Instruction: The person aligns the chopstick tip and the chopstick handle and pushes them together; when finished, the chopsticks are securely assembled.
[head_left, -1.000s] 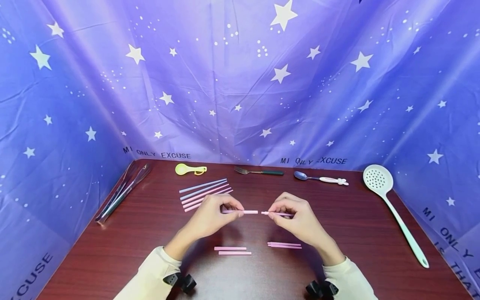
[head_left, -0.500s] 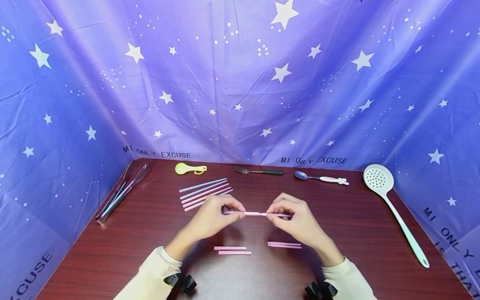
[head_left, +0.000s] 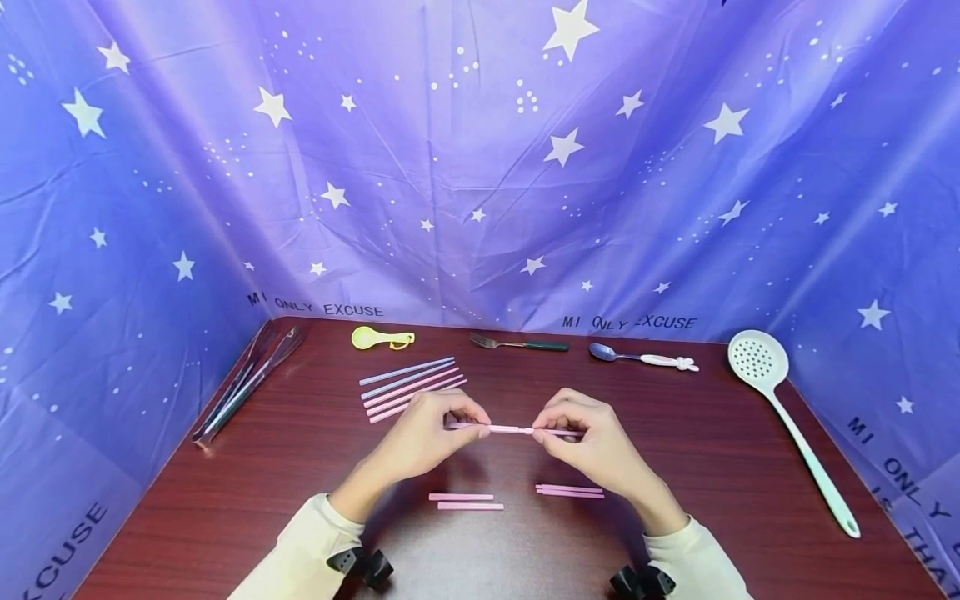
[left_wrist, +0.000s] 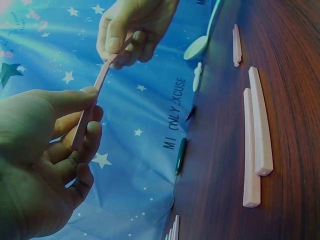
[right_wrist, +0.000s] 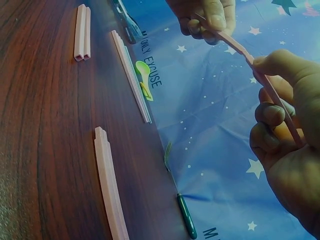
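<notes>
My left hand [head_left: 427, 433] pinches a pink chopstick piece [left_wrist: 82, 125], square in section, between thumb and fingers. Opposite it, my right hand [head_left: 592, 429] pinches a second pink piece [right_wrist: 275, 97], which has a narrower stub end. Both are raised above the table, end to end in one line, the stub right at the left piece's end. Nearer the front lie two loose pink pieces [head_left: 466, 502] on the left. Two more, the stubbed pink pieces [head_left: 569, 491], lie side by side on the right.
Behind my left hand lie several long blue and pink chopsticks [head_left: 408, 379]. Along the back are a yellow measuring spoon [head_left: 381, 337], a fork [head_left: 521, 343] and a rabbit-handled spoon [head_left: 643, 357]. A pale skimmer [head_left: 806, 433] lies right, long metal utensils [head_left: 243, 392] left. Starry curtains [head_left: 480, 167] surround the table.
My hands have drawn slightly together. The gap between the two held chopstick pieces has closed, and their ends now meet. The loose pieces lie where they were.
</notes>
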